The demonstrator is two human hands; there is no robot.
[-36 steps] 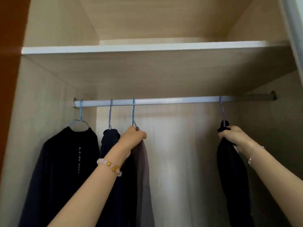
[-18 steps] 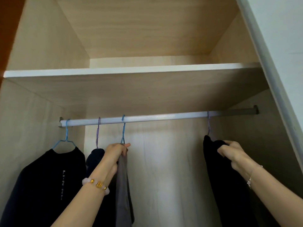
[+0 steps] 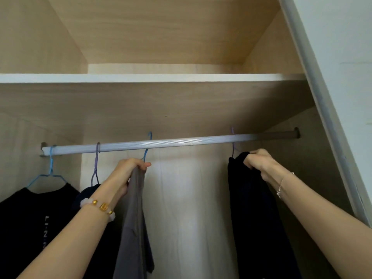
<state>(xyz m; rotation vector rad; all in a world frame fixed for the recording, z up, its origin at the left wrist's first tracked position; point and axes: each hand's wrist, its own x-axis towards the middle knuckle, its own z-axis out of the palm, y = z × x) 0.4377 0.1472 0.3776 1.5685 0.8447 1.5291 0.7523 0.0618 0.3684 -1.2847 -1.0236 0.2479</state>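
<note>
In the head view we see the left hand [image 3: 130, 174] at the centre left of the frame, its fingers curled tight around the top of the grey garment [image 3: 134, 228], just under the blue hanger [image 3: 145, 155] hooked over the rail [image 3: 181, 140]. At the centre right, the right hand [image 3: 259, 164] clamps its fingers on the top of the black garment [image 3: 253, 218], beside the purple hanger [image 3: 232, 131]. Both garments hang below the rail, well apart. At the lower left hangs a black shirt [image 3: 24, 218]
</note>
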